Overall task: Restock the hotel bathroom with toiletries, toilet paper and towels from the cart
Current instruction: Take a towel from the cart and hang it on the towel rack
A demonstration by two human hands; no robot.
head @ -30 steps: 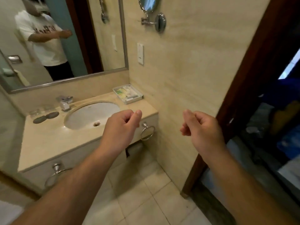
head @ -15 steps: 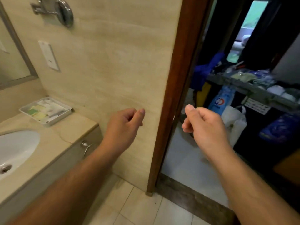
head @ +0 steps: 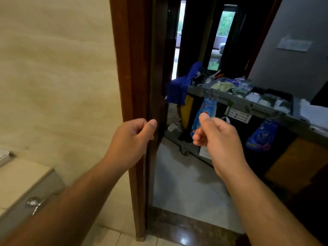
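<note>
The view has swung off the sink counter to the doorway, and the cart [head: 236, 102] now shows just past the door frame [head: 131, 68], its top tray loaded. The left hand [head: 132, 139] and right hand [head: 219, 142] stay curled and empty, so picking supplies probably comes next.

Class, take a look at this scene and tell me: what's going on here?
A person stands at the bathroom's wooden door frame, facing the housekeeping cart parked just outside. The left hand and right hand are both raised with fingers curled, holding nothing. The cart's top is packed with supplies, and blue packets hang from its side. Nothing has been picked up yet.
</note>
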